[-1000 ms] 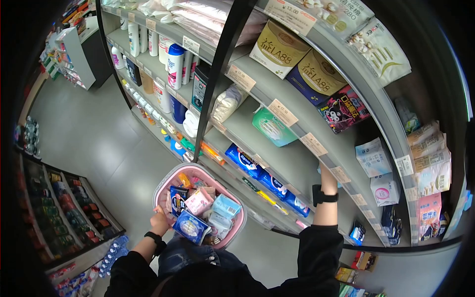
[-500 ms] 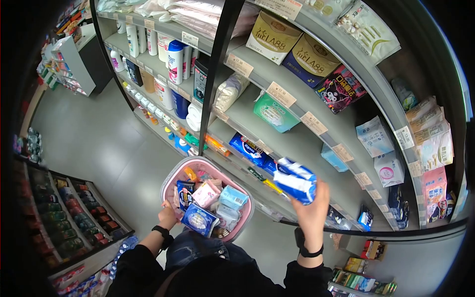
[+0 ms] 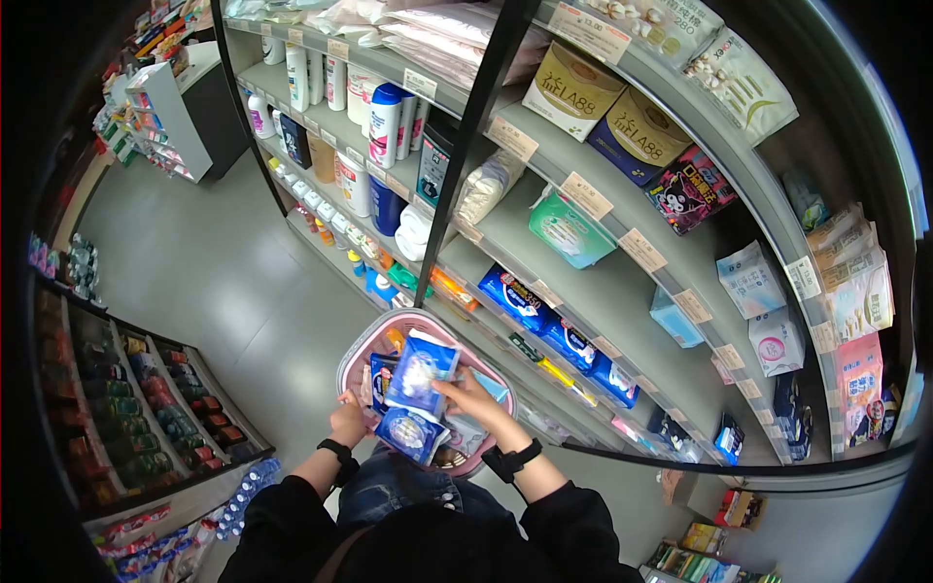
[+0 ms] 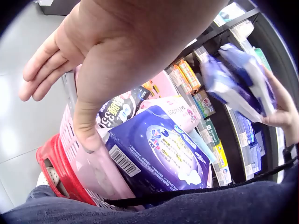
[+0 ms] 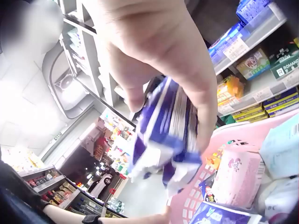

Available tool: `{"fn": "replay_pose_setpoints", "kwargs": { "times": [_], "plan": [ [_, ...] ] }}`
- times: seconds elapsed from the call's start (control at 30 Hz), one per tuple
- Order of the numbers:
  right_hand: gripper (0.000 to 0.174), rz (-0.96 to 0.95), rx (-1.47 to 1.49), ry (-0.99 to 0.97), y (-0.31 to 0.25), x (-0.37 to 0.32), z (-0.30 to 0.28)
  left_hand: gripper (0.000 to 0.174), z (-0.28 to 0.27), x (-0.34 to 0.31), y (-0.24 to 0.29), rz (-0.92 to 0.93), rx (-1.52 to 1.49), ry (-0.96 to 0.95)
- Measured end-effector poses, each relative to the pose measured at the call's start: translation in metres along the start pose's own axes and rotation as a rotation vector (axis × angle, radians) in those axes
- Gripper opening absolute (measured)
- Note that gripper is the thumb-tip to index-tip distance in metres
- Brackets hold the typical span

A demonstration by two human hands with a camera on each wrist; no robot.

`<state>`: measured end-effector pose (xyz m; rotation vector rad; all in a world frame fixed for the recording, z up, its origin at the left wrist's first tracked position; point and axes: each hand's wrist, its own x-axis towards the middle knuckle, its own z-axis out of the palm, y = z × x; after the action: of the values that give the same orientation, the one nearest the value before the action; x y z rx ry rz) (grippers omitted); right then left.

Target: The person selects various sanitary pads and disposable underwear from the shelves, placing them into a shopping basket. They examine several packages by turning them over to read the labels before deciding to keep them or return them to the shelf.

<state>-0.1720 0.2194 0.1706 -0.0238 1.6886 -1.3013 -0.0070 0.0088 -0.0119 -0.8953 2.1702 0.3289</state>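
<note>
While your right hand [image 3: 474,398] grips blue packs [image 3: 423,374] above the pink basket [image 5: 247,131], left hand [image 3: 350,421] touches it, loose-fingered; uneven grip could drop one.

Two gold boxes [image 3: 573,89], one basket [image 5: 243,133], apparently two blurred packs [image 4: 226,86].

Wore a black top [image 3: 418,546] with long, loose sleeves [image 3: 575,530], faded blue denim [image 3: 389,486] dotted with small pale spots, and a black band [image 3: 512,461] around each wrist. Had a narrow brown strap [image 3: 345,555] across the front.
</note>
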Motion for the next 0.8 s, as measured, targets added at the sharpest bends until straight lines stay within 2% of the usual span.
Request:
{"fn": "replay_pose_setpoints", "kwargs": {
  "times": [0.1,0.13,0.23,0.37,0.4,0.43,0.5,0.57,0.6,0.63,0.67,0.73,0.8],
  "plan": [
    [0.065,0.056,-0.051,-0.087,0.034,0.024,-0.009,0.124,-0.005,-0.007,0.000,0.019,0.016,0.030],
    [0.057,0.022,-0.071,-0.065,0.040,0.024,-0.011,0.124,-0.008,-0.010,0.000,0.032,-0.004,0.019],
    [0.048,-0.062,-0.133,-0.032,0.056,0.018,-0.025,0.122,-0.006,-0.008,0.002,0.040,-0.017,0.006],
    [0.041,-0.040,-0.137,0.042,0.073,-0.001,-0.045,0.123,0.000,-0.001,-0.001,0.033,-0.069,0.010],
    [0.033,-0.032,-0.111,0.052,0.075,-0.009,-0.049,0.123,-0.005,-0.005,0.001,0.039,-0.066,0.012],
    [0.033,-0.035,-0.107,0.058,0.076,-0.020,-0.054,0.117,-0.014,-0.015,0.002,0.057,-0.049,-0.003],
    [0.023,-0.217,-0.065,-0.042,0.072,-0.044,-0.067,0.111,-0.027,-0.026,-0.001,0.082,-0.028,-0.010],
    [0.019,-0.237,-0.042,-0.181,0.037,-0.096,-0.072,0.087,-0.030,-0.025,-0.014,0.431,-0.377,0.066],
    [0.019,-0.350,-0.100,-0.252,0.017,-0.130,-0.075,0.052,-0.054,-0.021,-0.010,0.366,-0.452,-0.388],
    [0.019,-0.462,-0.160,-0.322,-0.003,-0.162,-0.077,0.043,-0.064,-0.034,-0.011,0.577,-0.784,-0.456],
    [0.019,-0.600,-0.133,-0.474,-0.022,-0.190,-0.078,0.034,-0.103,-0.086,-0.009,0.785,-1.117,-0.524],
    [0.020,-0.853,-0.129,-0.751,-0.054,-0.232,-0.071,0.029,-0.189,-0.172,-0.006,1.157,-0.919,-0.479],
    [0.026,-1.003,-0.102,-0.938,-0.083,-0.263,-0.061,0.038,-0.234,-0.223,-0.001,1.699,-0.955,-0.661]
  ]
}}
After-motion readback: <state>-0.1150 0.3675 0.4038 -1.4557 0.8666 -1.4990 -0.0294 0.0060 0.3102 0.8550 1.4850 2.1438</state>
